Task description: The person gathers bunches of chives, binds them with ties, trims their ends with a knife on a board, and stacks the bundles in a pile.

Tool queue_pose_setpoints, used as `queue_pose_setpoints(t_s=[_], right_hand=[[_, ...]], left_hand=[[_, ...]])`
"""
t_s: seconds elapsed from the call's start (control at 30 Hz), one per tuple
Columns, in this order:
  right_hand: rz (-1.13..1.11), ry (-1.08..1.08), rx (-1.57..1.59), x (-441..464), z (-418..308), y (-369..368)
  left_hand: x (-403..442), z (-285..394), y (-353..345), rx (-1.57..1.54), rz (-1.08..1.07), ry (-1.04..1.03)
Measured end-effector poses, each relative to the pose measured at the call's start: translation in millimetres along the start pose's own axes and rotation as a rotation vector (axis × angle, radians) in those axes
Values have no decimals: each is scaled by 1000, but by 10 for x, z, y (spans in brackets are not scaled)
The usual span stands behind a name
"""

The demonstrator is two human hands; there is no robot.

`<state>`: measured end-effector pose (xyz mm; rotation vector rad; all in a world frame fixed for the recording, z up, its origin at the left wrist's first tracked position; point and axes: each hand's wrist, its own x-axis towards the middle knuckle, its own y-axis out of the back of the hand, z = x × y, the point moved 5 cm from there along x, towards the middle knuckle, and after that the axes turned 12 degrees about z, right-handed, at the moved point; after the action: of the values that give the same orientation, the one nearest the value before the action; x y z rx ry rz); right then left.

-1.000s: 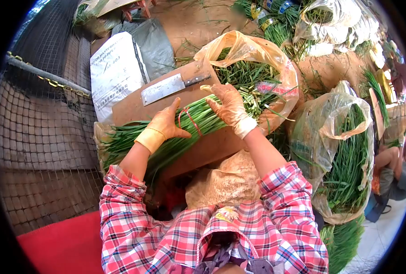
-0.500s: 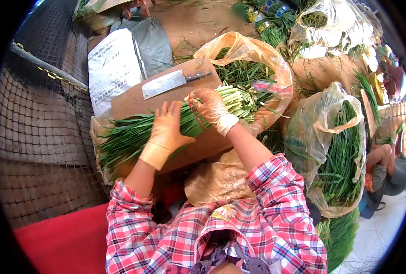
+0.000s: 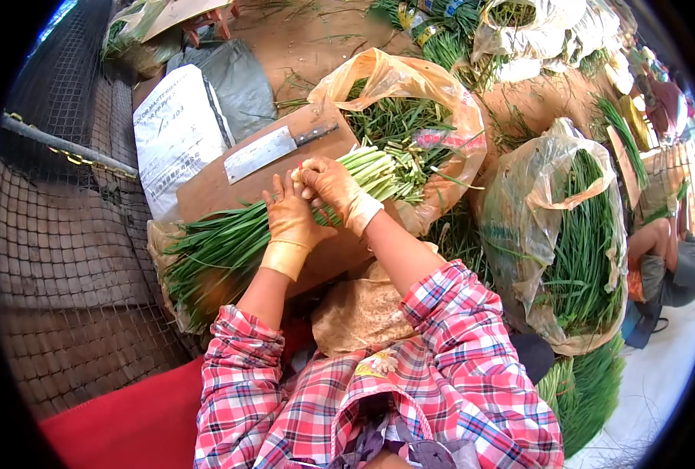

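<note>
A thick bunch of green, grass-like leaves with pale stems, like garlic chives (image 3: 222, 242), lies across a brown board (image 3: 199, 191). My left hand (image 3: 293, 219), in a thin yellowish glove, rests on the bunch, fingers stretched away from me and thumb out to the side. Gloved too, my right hand (image 3: 332, 187) is closed in a pinch at the bunch's far side, its fingertips touching the left fingers. The thin red tie it pinches is mostly hidden. Just beyond both hands, a cleaver (image 3: 261, 155) lies flat on the board.
An orange-tinted plastic bag (image 3: 472, 133) of cuttings stands beyond the stem ends. Another bag (image 3: 519, 219) of long green leaves is at right. A white printed sack (image 3: 175, 133) lies behind the board, and netting (image 3: 66, 250) runs along the left. Another person's leg (image 3: 652, 242) shows far right.
My right hand has moved left along the bunch's far side to meet my left fingers. The left hand's fingers have drawn nearer the right ones. The whole view has shifted slightly.
</note>
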<state>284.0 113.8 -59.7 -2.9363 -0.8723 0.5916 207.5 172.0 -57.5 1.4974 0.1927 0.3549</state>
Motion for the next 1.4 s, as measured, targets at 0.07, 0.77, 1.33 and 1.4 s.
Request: queue_pose_setpoints(t_s=[0.07, 0.77, 1.33, 1.4], right_hand=[[-45, -200, 391, -74, 155, -40], [106, 12, -414, -754, 159, 1769], [115, -99, -171, 66, 275, 864], [90, -115, -180, 95, 332, 858]], left_hand=[[53, -18, -96, 29, -124, 8], [180, -522, 1015, -263, -103, -137], [201, -609, -62, -100, -113, 74], [162, -580, -56, -97, -82, 46]])
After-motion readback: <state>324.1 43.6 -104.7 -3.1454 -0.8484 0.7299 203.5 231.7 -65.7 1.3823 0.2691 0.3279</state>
